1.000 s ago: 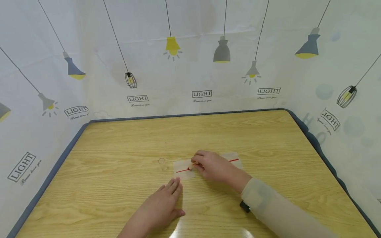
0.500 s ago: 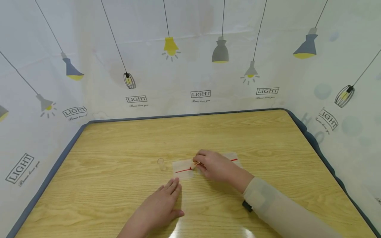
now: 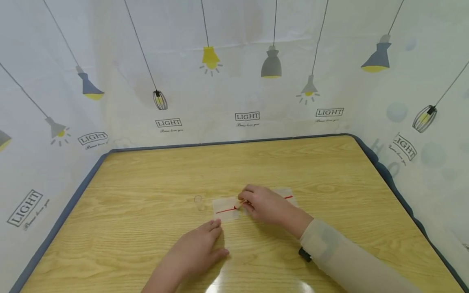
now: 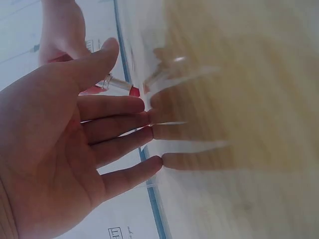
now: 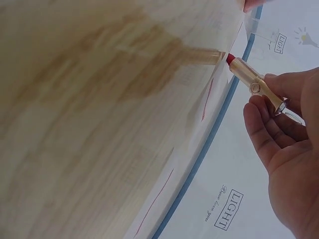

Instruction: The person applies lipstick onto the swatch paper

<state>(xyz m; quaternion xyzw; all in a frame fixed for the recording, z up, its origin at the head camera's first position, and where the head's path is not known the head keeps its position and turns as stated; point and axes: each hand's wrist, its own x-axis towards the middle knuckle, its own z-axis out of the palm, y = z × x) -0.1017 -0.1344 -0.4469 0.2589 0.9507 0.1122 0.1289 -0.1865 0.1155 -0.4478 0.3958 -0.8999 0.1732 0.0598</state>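
Note:
My right hand [image 3: 265, 205] pinches a gold-cased lipstick [image 5: 249, 77] between thumb and fingers. The lipstick's red tip [image 5: 231, 59] is angled down at a thin, pale sheet of paper [image 3: 222, 203], at the right end of a red line [image 3: 225, 211]. Fingers straight, my left hand [image 3: 196, 248] has its fingertips on the table just in front of that paper's near edge. In the left wrist view its palm shows with nothing in it. A second pale sheet [image 3: 283, 191], partly hidden by my right hand, bears another red line [image 3: 289, 197].
A small clear cap-like piece [image 3: 199, 202] stands on the wooden table [image 3: 154, 175], left of the paper. Behind and at both sides rise walls [image 3: 234, 89] printed with lamps. A dark edging [image 3: 234, 141] runs along the table's far edge.
The lipstick tip has moved slightly right and the red line on the left paper is a little longer. My left hand has tilted slightly, its fingertips staying near the paper.

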